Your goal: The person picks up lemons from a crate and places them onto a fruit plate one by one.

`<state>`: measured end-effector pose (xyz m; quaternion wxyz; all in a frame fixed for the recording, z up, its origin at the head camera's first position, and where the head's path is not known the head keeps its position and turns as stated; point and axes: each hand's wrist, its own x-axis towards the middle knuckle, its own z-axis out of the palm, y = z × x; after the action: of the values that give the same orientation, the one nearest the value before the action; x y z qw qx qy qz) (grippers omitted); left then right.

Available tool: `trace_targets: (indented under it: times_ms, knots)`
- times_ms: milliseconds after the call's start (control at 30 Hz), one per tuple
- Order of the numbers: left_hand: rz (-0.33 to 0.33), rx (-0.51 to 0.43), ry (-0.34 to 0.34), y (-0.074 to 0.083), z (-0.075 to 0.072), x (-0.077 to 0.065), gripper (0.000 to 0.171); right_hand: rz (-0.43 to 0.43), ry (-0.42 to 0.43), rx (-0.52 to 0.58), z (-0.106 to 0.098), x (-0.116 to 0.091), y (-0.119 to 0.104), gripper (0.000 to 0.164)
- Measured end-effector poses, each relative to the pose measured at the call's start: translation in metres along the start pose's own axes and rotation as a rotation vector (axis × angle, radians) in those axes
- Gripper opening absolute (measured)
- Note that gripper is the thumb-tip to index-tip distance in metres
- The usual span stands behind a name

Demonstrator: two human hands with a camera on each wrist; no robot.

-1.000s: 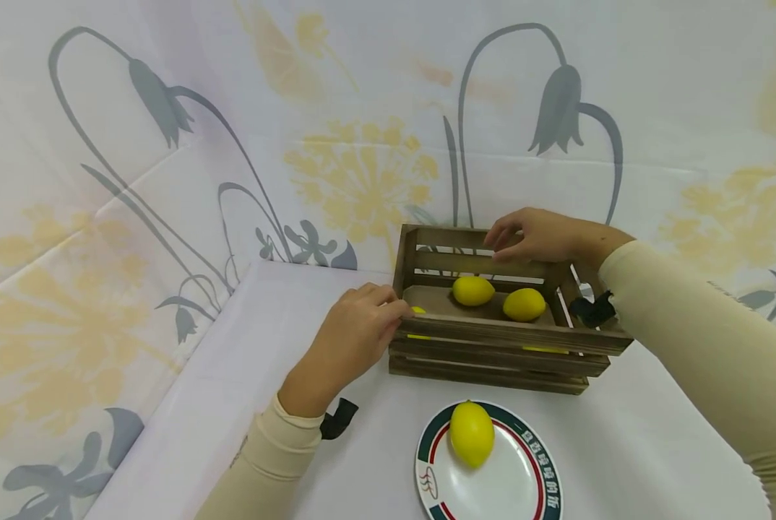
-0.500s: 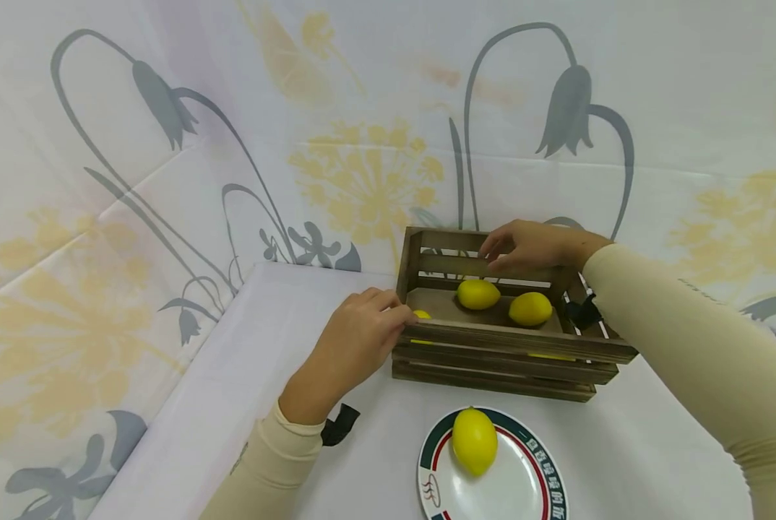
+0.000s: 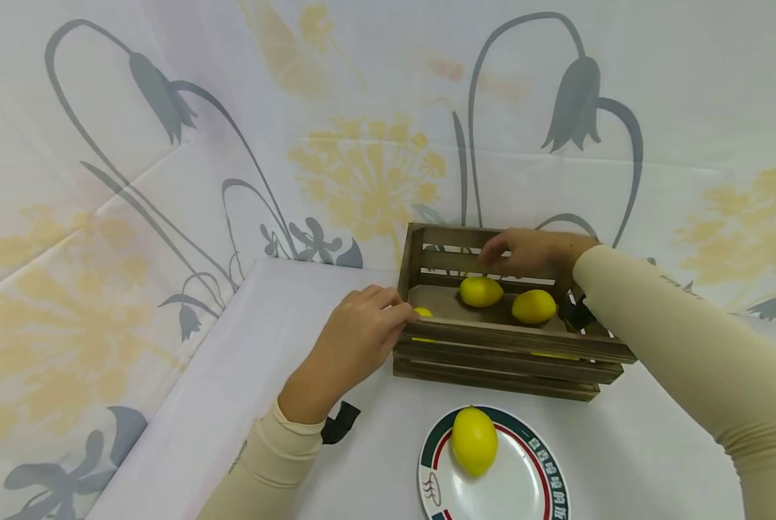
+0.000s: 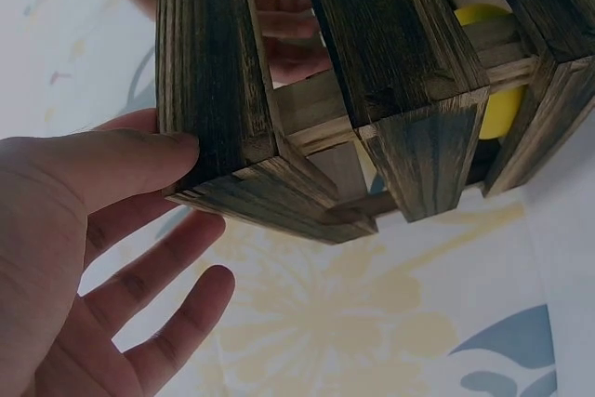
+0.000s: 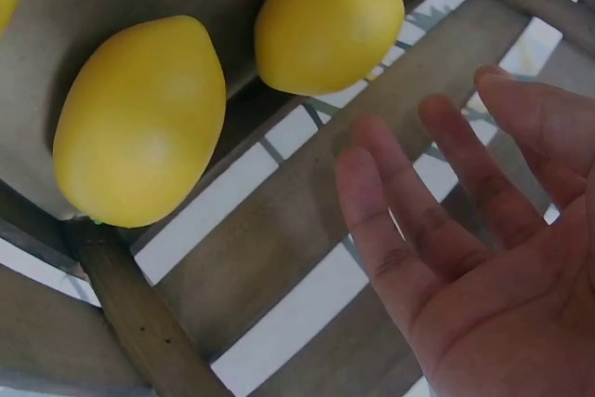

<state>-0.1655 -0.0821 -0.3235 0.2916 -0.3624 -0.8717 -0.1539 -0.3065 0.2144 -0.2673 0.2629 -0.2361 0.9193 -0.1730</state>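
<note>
A dark brown slatted wooden crate (image 3: pixel 505 332) holds several yellow lemons. Two of them, a left lemon (image 3: pixel 481 292) and a right lemon (image 3: pixel 534 307), show fully in the head view; another is partly hidden behind the front slats. My left hand (image 3: pixel 368 325) grips the crate's near left corner, its thumb (image 4: pixel 153 160) on the top slat and the lower fingers spread loose. My right hand (image 3: pixel 524 253) reaches over the crate's back side with nothing in it. In the right wrist view its loosely bent fingers (image 5: pixel 372 202) hang beside two lemons, apart from them.
In front of the crate, a white plate (image 3: pixel 498 498) with a green and red rim bears one lemon (image 3: pixel 475 440). The table is covered in white cloth (image 3: pixel 251 390). A flower-printed cloth (image 3: pixel 375 87) rises close behind the crate and on the left.
My right hand has come down into the crate, closer to the lemons, and slightly left. My left hand keeps its hold on the corner. The lemons stay in place.
</note>
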Motion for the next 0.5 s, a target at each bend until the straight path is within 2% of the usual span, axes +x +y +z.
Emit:
trace_targets:
  times_ms: [133, 400, 500]
  knots:
    - [0.004, 0.005, 0.0, 0.0, 0.0, 0.0, 0.018, -0.013, -0.05, 0.027, 0.001, 0.003, 0.001, 0.038]
    - [0.011, 0.001, 0.015, -0.001, 0.001, 0.0, 0.018, -0.024, -0.087, 0.043, 0.004, 0.011, 0.0, 0.042]
    - [0.011, 0.003, 0.016, -0.001, 0.0, 0.0, 0.018, -0.044, -0.098, 0.005, 0.006, 0.014, -0.001, 0.042]
